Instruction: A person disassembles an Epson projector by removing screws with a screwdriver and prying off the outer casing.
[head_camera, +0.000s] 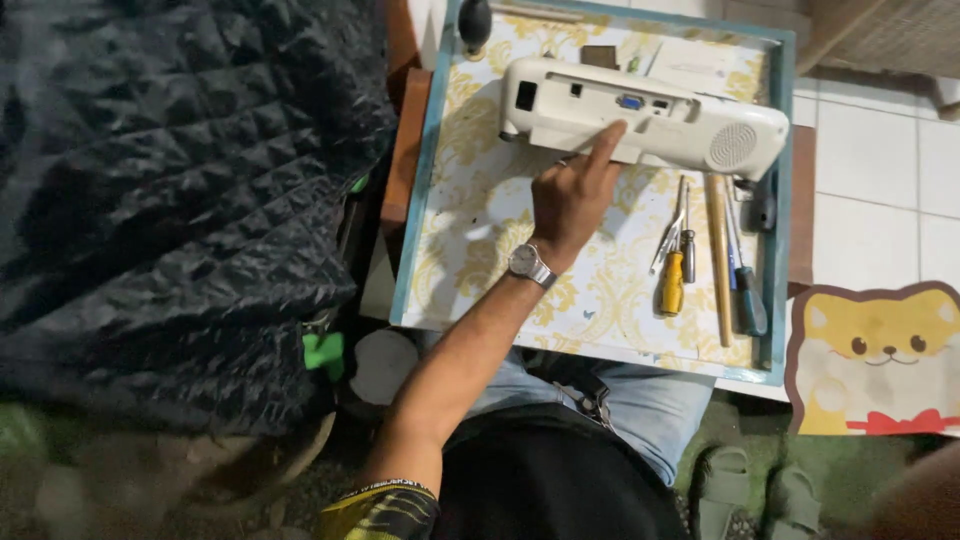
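The left hand (568, 200), forefinger extended and the other fingers curled, touches the white plastic projector's (640, 118) near side; its long axis runs crosswise.

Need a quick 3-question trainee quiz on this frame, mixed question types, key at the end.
1. True or false: the left hand has its index finger on the rear panel of the white projector.
2. Which tool lies nearest the projector's round speaker grille end? A) yellow-handled screwdriver B) wooden stick C) wristwatch
3. Fill in: the projector rests on a tray with a ____-coloured rim.

Key: 1 true; 2 B; 3 blue. The right hand is out of view.
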